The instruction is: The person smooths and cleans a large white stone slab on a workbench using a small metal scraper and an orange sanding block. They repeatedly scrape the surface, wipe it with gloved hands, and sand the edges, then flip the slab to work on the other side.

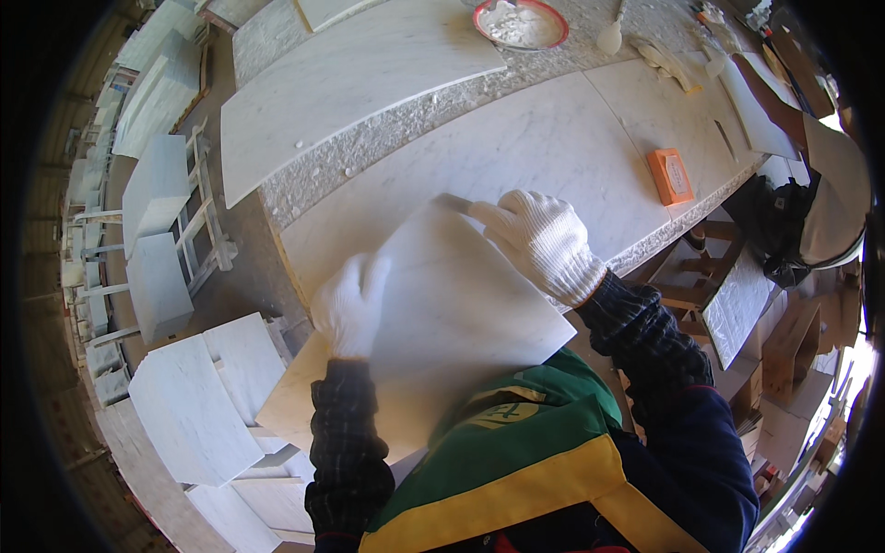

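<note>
My left hand [348, 304], in a white knitted glove, grips the left edge of a white marble tile [461, 286] that stands tilted in front of my body. Some of its fingers are hidden around the edge. In a matching glove, my right hand [544, 241] is closed on a scraper [452, 203] with a thin grey blade, like a putty knife. The blade lies at the tile's far corner; its handle is hidden in my fist. Beneath and beyond the tile is a long white marble slab [516, 138] on the workbench.
An orange box [670, 176] sits on the bench to the right. At the far side are a red-rimmed bowl of white powder [521, 24], gloves [666, 63] and another slab [350, 83]. Stacked slabs [195, 410] stand at left; a person [834, 194] is at far right.
</note>
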A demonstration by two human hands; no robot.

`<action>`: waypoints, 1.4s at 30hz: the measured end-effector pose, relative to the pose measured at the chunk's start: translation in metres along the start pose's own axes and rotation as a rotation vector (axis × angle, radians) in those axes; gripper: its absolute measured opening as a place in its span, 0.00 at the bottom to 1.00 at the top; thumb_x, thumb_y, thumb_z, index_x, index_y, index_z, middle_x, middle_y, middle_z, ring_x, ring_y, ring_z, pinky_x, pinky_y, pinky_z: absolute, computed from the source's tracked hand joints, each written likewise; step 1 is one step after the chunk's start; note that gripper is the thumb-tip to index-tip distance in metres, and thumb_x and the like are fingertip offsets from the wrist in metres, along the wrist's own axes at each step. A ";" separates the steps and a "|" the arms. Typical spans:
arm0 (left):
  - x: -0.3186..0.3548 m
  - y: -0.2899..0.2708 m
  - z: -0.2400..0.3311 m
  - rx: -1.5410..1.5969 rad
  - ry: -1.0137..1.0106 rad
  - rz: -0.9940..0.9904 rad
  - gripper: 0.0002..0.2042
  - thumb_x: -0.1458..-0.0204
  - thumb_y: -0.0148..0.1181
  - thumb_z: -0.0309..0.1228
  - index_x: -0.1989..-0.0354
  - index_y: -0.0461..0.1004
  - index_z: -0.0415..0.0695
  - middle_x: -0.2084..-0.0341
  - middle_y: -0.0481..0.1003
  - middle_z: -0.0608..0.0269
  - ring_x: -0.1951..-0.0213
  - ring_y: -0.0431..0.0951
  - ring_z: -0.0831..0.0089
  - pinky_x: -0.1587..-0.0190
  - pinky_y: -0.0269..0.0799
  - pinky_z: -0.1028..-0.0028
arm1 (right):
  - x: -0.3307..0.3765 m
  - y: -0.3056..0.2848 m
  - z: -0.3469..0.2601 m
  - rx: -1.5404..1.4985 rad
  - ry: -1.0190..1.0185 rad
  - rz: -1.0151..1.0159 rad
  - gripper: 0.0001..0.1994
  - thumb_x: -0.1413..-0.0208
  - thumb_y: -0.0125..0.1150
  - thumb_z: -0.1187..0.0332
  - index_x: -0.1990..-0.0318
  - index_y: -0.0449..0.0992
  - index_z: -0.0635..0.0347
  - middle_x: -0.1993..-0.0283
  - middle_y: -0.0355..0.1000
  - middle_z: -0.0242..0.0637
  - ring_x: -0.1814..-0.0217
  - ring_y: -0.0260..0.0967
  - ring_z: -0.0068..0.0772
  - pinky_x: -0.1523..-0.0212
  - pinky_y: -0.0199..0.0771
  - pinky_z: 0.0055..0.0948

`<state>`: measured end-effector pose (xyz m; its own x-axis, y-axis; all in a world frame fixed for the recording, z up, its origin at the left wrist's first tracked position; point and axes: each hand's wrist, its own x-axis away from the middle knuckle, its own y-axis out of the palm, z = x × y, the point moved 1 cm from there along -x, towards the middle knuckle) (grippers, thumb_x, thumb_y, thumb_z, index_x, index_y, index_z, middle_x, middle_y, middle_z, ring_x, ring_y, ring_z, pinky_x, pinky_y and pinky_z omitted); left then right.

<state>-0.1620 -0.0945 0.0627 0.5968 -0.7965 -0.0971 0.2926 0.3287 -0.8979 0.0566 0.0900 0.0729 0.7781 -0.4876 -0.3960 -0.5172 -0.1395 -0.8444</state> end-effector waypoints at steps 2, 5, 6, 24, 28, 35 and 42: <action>0.000 0.000 0.001 0.017 -0.008 0.005 0.18 0.36 0.60 0.48 0.58 0.84 0.46 0.69 0.83 0.53 0.66 0.84 0.53 0.62 0.77 0.60 | 0.007 -0.007 -0.002 0.019 0.026 -0.035 0.21 0.42 0.61 0.64 0.40 0.79 0.37 0.70 0.70 0.35 0.72 0.75 0.41 0.74 0.77 0.40; 0.000 0.001 0.001 0.040 -0.011 0.015 0.18 0.36 0.61 0.48 0.58 0.84 0.46 0.70 0.83 0.53 0.67 0.84 0.52 0.62 0.77 0.60 | 0.019 -0.019 -0.005 -0.029 0.111 -0.149 0.16 0.42 0.68 0.68 0.47 0.81 0.52 0.65 0.75 0.38 0.65 0.76 0.42 0.66 0.78 0.40; 0.000 0.001 0.001 0.027 -0.015 0.017 0.18 0.36 0.61 0.48 0.59 0.84 0.46 0.71 0.83 0.52 0.67 0.84 0.52 0.62 0.77 0.60 | 0.022 -0.022 -0.006 -0.041 0.121 -0.157 0.15 0.42 0.68 0.68 0.47 0.81 0.52 0.66 0.75 0.38 0.65 0.76 0.42 0.66 0.78 0.40; 0.002 0.001 -0.002 -0.047 -0.029 -0.002 0.16 0.37 0.61 0.46 0.59 0.84 0.45 0.68 0.84 0.52 0.65 0.84 0.51 0.62 0.77 0.58 | -0.028 -0.017 0.145 0.006 0.410 0.160 0.14 0.39 0.64 0.59 0.48 0.83 0.50 0.57 0.79 0.43 0.55 0.78 0.50 0.53 0.78 0.43; 0.000 0.002 -0.001 -0.047 -0.027 -0.007 0.15 0.39 0.62 0.45 0.61 0.85 0.45 0.69 0.84 0.52 0.65 0.84 0.51 0.61 0.77 0.58 | -0.081 -0.017 0.189 0.159 0.427 0.115 0.15 0.39 0.62 0.57 0.49 0.83 0.49 0.55 0.81 0.43 0.52 0.79 0.51 0.51 0.78 0.45; 0.000 0.001 -0.005 -0.024 -0.006 -0.001 0.14 0.40 0.62 0.43 0.62 0.85 0.44 0.70 0.83 0.51 0.67 0.84 0.50 0.63 0.77 0.58 | -0.157 -0.003 0.236 0.391 0.618 -0.122 0.15 0.38 0.59 0.55 0.57 0.87 0.52 0.60 0.83 0.49 0.56 0.82 0.50 0.54 0.82 0.47; -0.003 -0.002 0.002 0.048 -0.019 0.000 0.16 0.43 0.64 0.46 0.64 0.84 0.43 0.72 0.82 0.49 0.68 0.82 0.45 0.65 0.76 0.55 | -0.124 -0.018 0.229 0.226 0.380 0.240 0.15 0.36 0.57 0.52 0.58 0.87 0.48 0.59 0.82 0.44 0.55 0.81 0.48 0.53 0.81 0.42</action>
<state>-0.1625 -0.0915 0.0658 0.6108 -0.7868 -0.0886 0.3276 0.3530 -0.8764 0.0513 0.3505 0.0544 0.4399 -0.7682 -0.4652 -0.5427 0.1853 -0.8192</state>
